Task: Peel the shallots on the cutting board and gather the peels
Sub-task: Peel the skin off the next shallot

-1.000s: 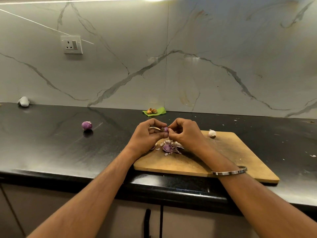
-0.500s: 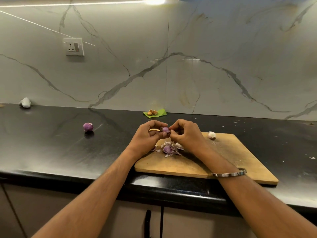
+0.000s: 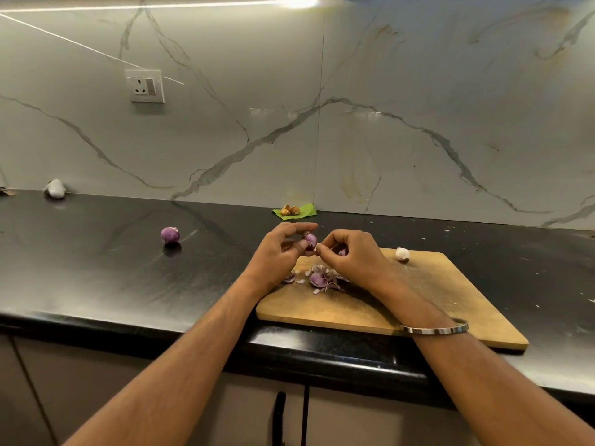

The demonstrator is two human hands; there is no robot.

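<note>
One shallot (image 3: pixel 309 239) is pinched between the left hand (image 3: pixel 279 252) and right hand (image 3: pixel 349 255) above the cutting board (image 3: pixel 418 304). One peel pile (image 3: pixel 322 278) and one white peeled shallot (image 3: pixel 402 253) are seen on it; one purple shallot (image 3: pixel 170 235) lies on the counter (image 3: pixel 96 268).

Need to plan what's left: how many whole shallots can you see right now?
3. One purple shallot on the black counter, left of the board; one held between both hands; one pale one at the board's far edge. Others may hide under the hands.

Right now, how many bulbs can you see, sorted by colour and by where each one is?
Purple, held in the hands: 1
Purple, on the black counter: 1
White, on the cutting board: 1
Total: 3
</note>
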